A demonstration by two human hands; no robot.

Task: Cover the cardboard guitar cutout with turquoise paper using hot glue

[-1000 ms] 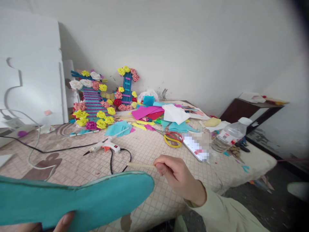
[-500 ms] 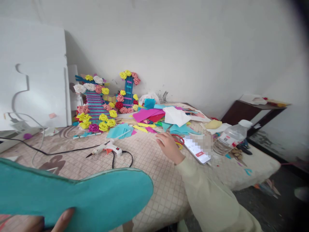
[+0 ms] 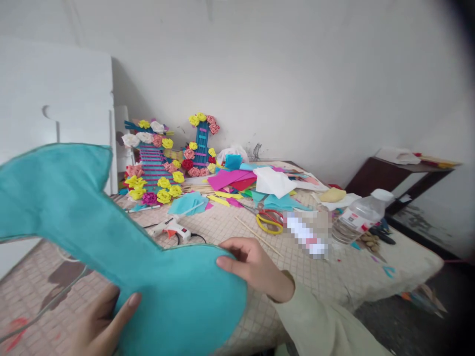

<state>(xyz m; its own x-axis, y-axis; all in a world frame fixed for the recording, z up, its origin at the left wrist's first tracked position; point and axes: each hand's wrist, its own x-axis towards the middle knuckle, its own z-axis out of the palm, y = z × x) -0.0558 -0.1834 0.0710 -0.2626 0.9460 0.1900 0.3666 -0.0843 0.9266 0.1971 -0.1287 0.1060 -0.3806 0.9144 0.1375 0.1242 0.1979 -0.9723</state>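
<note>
A large teal flat cutout (image 3: 174,296), with a rounded body and a bent neck-like part, fills the lower left, tilted above the table. My left hand (image 3: 107,316) grips its lower edge, thumb on the face and the other fingers partly hidden behind. At its upper right edge, my right hand (image 3: 256,269) pinches the rim between thumb and fingers. Just beyond the cutout lies a white glue gun (image 3: 172,228), partly covered by it. A thin wooden stick (image 3: 259,237) and scissors (image 3: 269,221) with red and yellow handles rest beyond my right hand.
Two flower-trimmed teal pieces (image 3: 152,163) stand against the wall. Coloured paper sheets (image 3: 232,180) are piled at the back. A blurred phone (image 3: 306,235) and a water bottle (image 3: 358,217) lie to the right. White boards (image 3: 55,94) lean at the left.
My right hand has come back from beside the scissors to the cutout's edge. The stick now shows on the table. The cutout has swung, its neck part rising into view.
</note>
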